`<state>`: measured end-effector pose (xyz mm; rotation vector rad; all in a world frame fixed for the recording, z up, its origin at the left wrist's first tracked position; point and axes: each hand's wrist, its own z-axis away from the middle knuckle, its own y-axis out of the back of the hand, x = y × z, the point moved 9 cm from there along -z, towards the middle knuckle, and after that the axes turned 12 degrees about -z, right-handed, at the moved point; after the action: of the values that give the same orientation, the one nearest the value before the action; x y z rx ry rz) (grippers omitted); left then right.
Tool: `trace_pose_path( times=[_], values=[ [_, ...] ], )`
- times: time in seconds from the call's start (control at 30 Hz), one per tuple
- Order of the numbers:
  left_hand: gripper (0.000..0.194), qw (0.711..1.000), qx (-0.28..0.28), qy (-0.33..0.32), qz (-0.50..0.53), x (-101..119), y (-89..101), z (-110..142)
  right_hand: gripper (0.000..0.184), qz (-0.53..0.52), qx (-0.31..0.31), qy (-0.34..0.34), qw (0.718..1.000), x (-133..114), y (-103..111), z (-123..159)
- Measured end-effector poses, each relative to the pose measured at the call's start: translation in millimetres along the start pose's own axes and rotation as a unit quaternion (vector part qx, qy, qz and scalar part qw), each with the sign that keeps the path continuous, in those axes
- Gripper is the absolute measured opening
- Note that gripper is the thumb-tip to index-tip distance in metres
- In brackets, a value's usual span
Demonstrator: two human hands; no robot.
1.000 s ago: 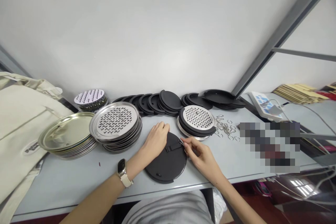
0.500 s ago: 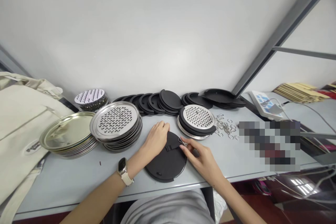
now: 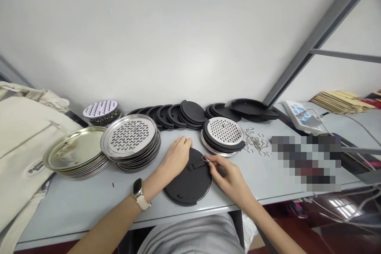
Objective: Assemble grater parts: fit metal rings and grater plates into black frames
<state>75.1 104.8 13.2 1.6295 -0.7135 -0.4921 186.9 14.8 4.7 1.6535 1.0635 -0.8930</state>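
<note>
A round black plastic disc (image 3: 187,184) lies flat on the grey table (image 3: 89,202) in front of me. My left hand (image 3: 176,157) rests on the disc's upper left edge, fingers curled down, pressing it in place. My right hand (image 3: 226,174) pinches a small metal ring (image 3: 205,159) at the disc's right rim, beside a raised tab on the disc. A watch sits on my left wrist.
Behind the disc stand a stack of black rings topped by a perforated steel disc (image 3: 224,131), loose metal rings (image 3: 255,141), black lids (image 3: 190,113), perforated steel plates (image 3: 129,137), plain steel plates (image 3: 74,152), a cream bag (image 3: 24,135), and a power strip (image 3: 302,116).
My right hand has shifted very slightly at the disc's rim with the ring. My left hand stays on the disc.
</note>
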Motion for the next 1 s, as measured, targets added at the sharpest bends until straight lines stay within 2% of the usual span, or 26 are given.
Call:
trace_pose_path(
  times=[0.5, 0.8, 1.0],
  values=[
    [0.024, 1.0, -0.002, -0.003, 0.002, 0.8, 0.6, -0.4, 0.01, -0.034, -0.019, 0.001, 0.999, -6.6, 0.9, -0.9],
    [0.024, 1.0, 0.0, -0.001, 0.002, 0.7, 0.5, -0.6, 0.023, -0.024, -0.005, -0.01, 1.0, -1.5, 2.7, -2.1],
    [0.024, 1.0, 0.001, -0.003, 0.005, 0.2, -0.9, -0.2, 0.014, -0.06, 0.013, -0.017, 0.998, 2.2, 4.6, -3.4]
  ],
)
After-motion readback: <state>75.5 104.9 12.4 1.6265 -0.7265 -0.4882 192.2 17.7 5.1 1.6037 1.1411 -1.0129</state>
